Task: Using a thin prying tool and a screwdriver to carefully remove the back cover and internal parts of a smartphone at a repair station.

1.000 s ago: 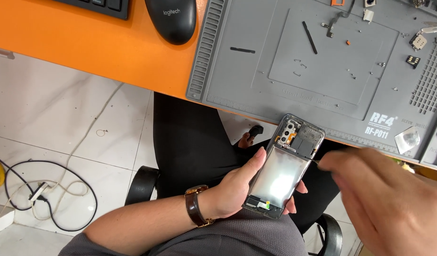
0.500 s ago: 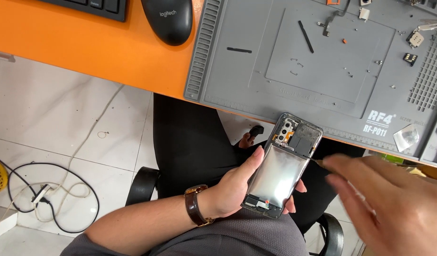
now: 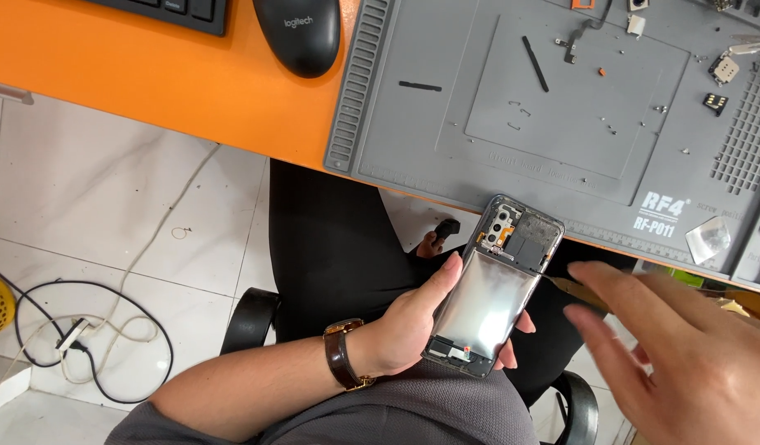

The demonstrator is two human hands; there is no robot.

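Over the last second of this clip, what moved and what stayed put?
The right hand drew slightly down and right, away from the opened phone; a thin tool tip pokes out near its fingers, though the grip is unclear. The left hand kept the same hold on the phone, above the lap. The grey work mat and computer mouse stayed in place.

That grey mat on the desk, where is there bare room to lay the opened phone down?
The grey mat is barest at its left, between the ribbed edge and the raised middle panel. The orange desk below the mouse is bare too. The mat's top right is crowded with small parts.
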